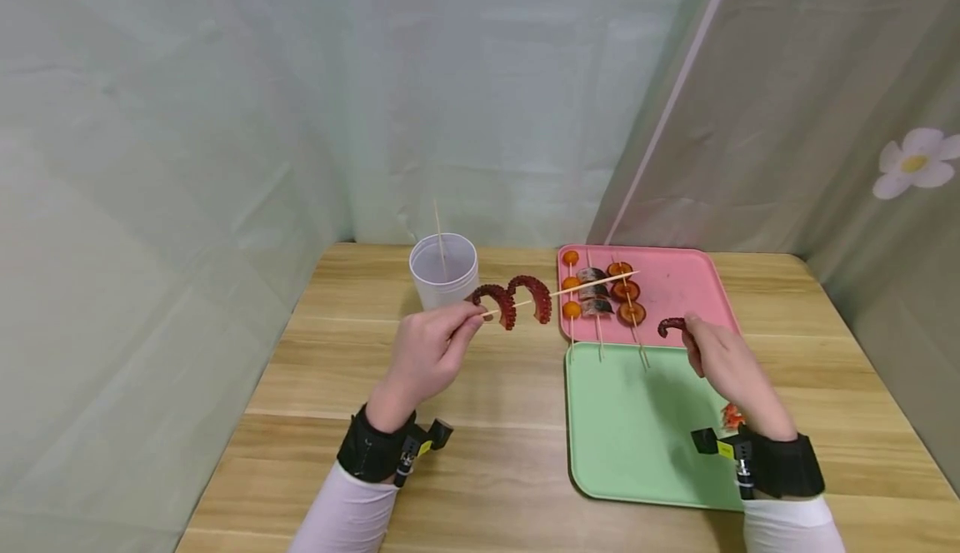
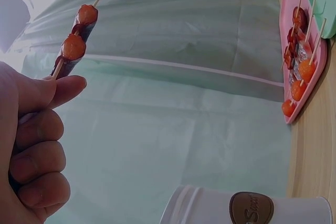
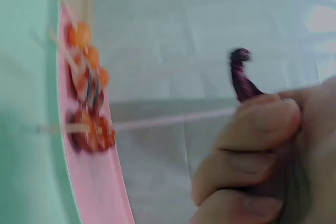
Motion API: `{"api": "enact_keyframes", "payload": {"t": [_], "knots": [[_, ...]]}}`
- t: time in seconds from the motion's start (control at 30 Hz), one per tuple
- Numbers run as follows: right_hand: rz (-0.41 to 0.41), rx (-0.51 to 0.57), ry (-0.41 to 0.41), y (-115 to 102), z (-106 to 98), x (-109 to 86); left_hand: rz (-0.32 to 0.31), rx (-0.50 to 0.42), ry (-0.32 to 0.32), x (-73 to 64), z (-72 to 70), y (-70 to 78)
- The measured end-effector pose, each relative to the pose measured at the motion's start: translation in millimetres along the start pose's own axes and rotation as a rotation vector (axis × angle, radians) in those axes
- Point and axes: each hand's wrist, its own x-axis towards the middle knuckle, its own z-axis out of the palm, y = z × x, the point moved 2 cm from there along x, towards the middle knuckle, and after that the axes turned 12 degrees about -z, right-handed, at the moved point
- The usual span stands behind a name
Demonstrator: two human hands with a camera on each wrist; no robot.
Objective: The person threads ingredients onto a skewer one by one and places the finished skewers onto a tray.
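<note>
My left hand [image 1: 427, 349] is pinching the skewer [image 1: 592, 283] near one end, two tentacle pieces [image 1: 540, 295] threaded; my right hand [image 1: 723, 357] is gripping a loose tentacle [image 1: 673, 322] by the pink tray [image 1: 690, 282]. Guessing light, rubbery, maybe slick; favouring holding behind its curled tip.

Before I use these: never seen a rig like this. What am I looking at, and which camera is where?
No robot: a person's two bare hands. The wide picture comes from a head camera looking forward and down; the others come from a camera on each wrist.

The left hand pinches a bamboo skewer carrying two octopus tentacle pieces. The right hand holds a third piece.

On the wooden table stand a white cup with a stick in it, and a pink tray with three loaded skewers. Nearer the person, a green tray bears something red, partly hidden by the right wrist.
</note>
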Motion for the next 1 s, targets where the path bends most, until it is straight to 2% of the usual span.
{"api": "enact_keyframes", "payload": {"t": [0.27, 0.47, 0.7, 0.83, 1.0], "knots": [[0.003, 0.275, 0.176, -16, 9, 2.1, 0.01, -0.003, -0.004, -0.1, -1.3, 1.9], [-0.037, 0.482, 0.302, -33, 13, 6.6, 0.024, -0.003, -0.016, -0.9, -0.3, 4.0], [-0.087, 0.647, 0.427, -49, 17, 17.0, 0.033, -0.01, -0.032, -0.3, 1.3, 6.9], [-0.123, 0.722, 0.47, -59, 24, 23.4, 0.031, -0.019, -0.054, -0.4, 2.7, 8.2], [-0.161, 0.806, 0.48, -73, 32, 30.0, 0.028, -0.031, -0.08, -1.3, 5.4, 9.9]]}}
